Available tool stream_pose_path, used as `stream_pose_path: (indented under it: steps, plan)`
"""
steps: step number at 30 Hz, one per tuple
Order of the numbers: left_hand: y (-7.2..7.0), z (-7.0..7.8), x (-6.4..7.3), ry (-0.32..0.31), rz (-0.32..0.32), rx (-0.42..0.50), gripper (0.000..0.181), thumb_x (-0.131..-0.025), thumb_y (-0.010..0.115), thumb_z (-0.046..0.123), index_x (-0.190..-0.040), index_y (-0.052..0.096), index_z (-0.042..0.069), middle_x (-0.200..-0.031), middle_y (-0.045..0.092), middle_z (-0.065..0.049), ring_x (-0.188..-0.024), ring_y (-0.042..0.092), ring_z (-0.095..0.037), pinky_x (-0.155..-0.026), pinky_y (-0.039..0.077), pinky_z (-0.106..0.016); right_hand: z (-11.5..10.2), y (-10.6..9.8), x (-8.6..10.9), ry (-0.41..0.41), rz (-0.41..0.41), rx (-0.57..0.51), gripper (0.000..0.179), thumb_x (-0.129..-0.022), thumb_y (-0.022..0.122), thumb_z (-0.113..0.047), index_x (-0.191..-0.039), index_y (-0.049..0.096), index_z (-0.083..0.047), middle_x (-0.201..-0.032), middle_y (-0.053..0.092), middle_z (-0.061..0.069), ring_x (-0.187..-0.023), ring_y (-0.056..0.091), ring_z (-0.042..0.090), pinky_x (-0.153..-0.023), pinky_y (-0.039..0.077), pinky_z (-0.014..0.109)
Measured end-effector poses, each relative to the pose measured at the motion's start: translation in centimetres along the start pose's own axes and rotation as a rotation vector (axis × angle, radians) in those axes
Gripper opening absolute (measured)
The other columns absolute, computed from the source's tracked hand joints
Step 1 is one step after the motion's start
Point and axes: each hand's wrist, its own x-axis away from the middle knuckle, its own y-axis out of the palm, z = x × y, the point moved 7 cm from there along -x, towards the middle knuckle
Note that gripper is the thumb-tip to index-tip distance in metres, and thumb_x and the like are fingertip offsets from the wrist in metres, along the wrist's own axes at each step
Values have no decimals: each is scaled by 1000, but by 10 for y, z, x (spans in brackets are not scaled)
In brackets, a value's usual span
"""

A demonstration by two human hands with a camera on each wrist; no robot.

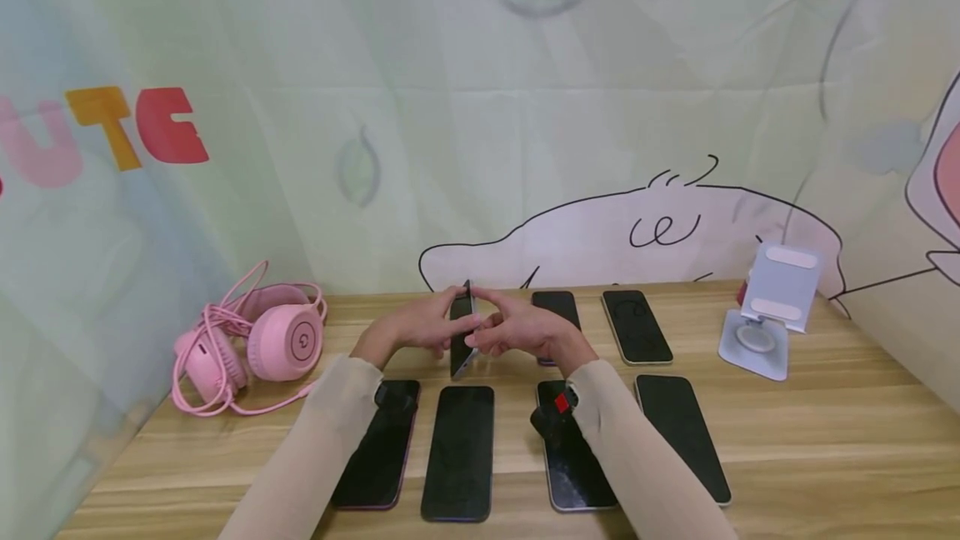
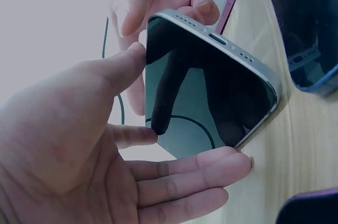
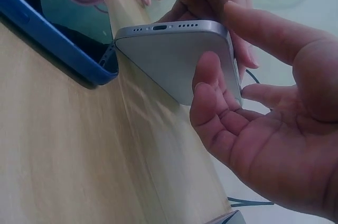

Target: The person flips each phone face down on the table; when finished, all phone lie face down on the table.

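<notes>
Between the two hands, a silver-framed phone [image 1: 461, 342] is held on edge, its dark screen [image 2: 195, 92] facing left and its pale back [image 3: 163, 57] facing right. My left hand [image 1: 420, 323] grips it from the screen side, thumb and index at one edge and other fingers near a lower corner. From the other side my right hand [image 1: 528, 327] pinches it, with the thumb at the edge and curled fingers against the back. The phone's charging port shows in both wrist views. Below the hands lies a blue-edged phone [image 1: 459, 452].
Other dark-screened phones lie in the front row: left phone [image 1: 386, 440], right phone [image 1: 681, 436], and one [image 1: 573, 465] under the right wrist. Behind lie two more, one phone [image 1: 637, 327] beside another [image 1: 557, 304]. Pink headphones [image 1: 285, 344] sit left; a folding stand [image 1: 783, 282] stands right.
</notes>
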Motion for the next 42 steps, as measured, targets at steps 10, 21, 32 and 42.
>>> stream_pose_path:
  steps: [10,21,32,42]
  plan:
    - [0,4,0,-2,16,57,73,-97,63,35,-154,29,6,-91,68,-13,-72,69,-22,-74,56,-37,3,6,1,41,-38,88,86,-91,73,-11,-160,22,-22,-105,63,14,-85,62,25,-78,52,36]
    - [2,8,1,-21,35,30,84,-91,65,57,-154,32,12,-84,69,-12,-68,69,-22,-68,57,-35,-2,-2,3,12,-1,135,82,-93,72,-14,-159,24,-27,-109,59,12,-92,61,25,-86,52,43]
    - [1,5,1,-49,20,113,91,-92,64,56,-157,20,9,-92,66,-13,-73,69,-23,-68,59,-36,-7,-6,3,-13,7,67,88,-93,69,-6,-161,15,-23,-113,57,15,-91,61,22,-80,53,37]
    - [-2,4,3,12,-30,218,74,-100,55,31,-158,14,8,-84,69,-15,-70,73,-29,-69,59,-40,0,-6,1,12,1,68,88,-98,63,-8,-162,6,-24,-123,64,20,-89,69,24,-85,54,40]
